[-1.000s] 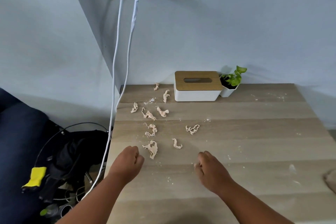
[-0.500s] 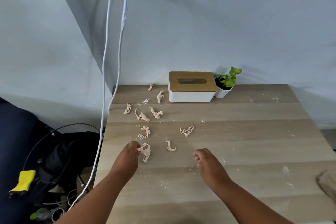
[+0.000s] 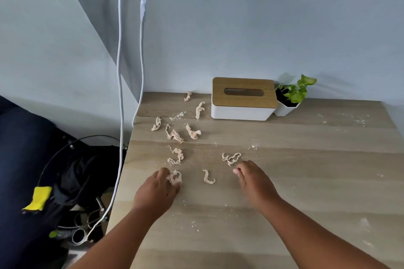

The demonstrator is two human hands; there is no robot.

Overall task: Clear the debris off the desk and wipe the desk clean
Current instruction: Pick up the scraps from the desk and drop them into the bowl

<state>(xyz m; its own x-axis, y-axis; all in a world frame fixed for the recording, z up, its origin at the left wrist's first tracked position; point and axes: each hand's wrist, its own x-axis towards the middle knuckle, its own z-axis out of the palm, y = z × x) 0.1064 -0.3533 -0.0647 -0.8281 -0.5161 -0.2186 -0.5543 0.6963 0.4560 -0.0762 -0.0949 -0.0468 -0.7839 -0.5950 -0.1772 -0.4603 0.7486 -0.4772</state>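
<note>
Several crumpled beige paper scraps lie on the left part of the wooden desk [image 3: 306, 159], with white crumbs scattered around. My left hand [image 3: 156, 192] pinches the nearest scrap [image 3: 175, 178] at its fingertips. My right hand [image 3: 254, 181] hovers with curled fingers just below another scrap [image 3: 230, 158], holding nothing that shows. A small curled scrap [image 3: 208, 177] lies between my two hands. More scraps [image 3: 175, 135] sit further back toward the wall.
A white tissue box with a wooden lid [image 3: 242, 99] and a small potted plant [image 3: 290, 96] stand against the wall. Two white cables [image 3: 120, 94] hang down at the desk's left edge. Dark bags and a yellow item [image 3: 38, 200] lie on the floor at left.
My left hand moved forward onto the nearest scrap and took it at the fingertips. My right hand moved forward toward the scrap on the right. The camera tilted down and closer.
</note>
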